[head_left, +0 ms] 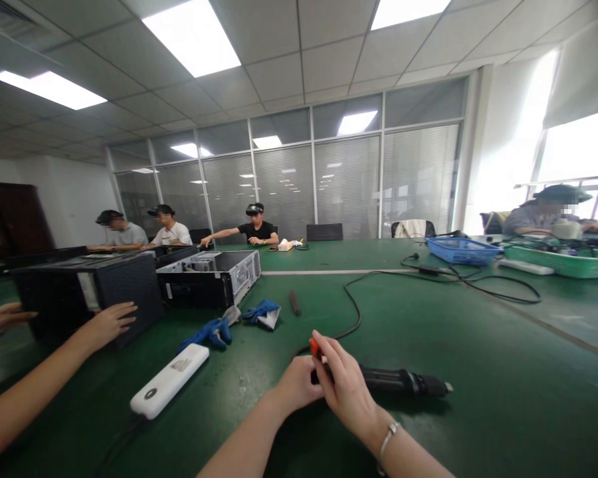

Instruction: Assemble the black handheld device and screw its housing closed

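A black electric screwdriver (397, 381) lies low over the table, its metal tip pointing right. My left hand (298, 384) is closed around a dark part in line with the screwdriver's rear end, most of which my fingers hide. My right hand (346, 385), with a bracelet on the wrist, is closed over the same spot, its fingertips against a small orange piece (314, 348). What the orange piece belongs to cannot be made out. A black cable (357, 312) runs across the table and passes behind my hands.
Left of me lies a white power strip (170, 382), near blue gloves (262, 312) and a dark bar (294, 302). A co-worker's hands (108, 324) touch a black computer case (129, 285); an open case (214, 282) stands beside it. Blue (461, 255) and green baskets (561, 262) stand at right.
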The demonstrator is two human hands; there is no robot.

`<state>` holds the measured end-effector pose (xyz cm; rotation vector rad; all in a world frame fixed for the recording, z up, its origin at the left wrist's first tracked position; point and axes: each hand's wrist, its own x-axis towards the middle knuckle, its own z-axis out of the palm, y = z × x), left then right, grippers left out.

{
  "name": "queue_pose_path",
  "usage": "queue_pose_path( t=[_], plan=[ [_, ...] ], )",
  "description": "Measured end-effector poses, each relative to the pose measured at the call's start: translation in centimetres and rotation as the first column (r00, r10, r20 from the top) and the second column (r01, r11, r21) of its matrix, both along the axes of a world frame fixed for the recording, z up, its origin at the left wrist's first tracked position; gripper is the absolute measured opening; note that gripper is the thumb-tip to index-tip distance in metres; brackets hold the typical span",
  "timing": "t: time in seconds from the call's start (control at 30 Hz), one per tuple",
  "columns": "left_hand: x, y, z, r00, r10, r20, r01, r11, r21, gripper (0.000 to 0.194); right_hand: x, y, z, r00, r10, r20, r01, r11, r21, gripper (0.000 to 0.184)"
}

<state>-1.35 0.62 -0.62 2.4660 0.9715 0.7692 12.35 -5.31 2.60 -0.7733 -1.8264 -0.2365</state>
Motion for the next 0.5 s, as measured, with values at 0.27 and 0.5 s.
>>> queue_pose_path(
  t=[0.27, 0.5],
  plan=[
    [0.2, 0.0, 0.0, 0.999, -0.020, 0.031, 0.020, 1.000, 0.000, 0.019, 0.3, 0.2, 0.1, 0.999, -0.034, -0.012, 0.034, 0.999, 0.016, 0.047],
    [0.1, -0.8, 1.3, 0.998, -0.025, 0.050, 0.027, 0.999, -0.028, 0.014, 0.0, -0.2, 0.1, 0.998, -0.062, -0.006, 0.062, 0.998, -0.006, 0.054]
  ],
)
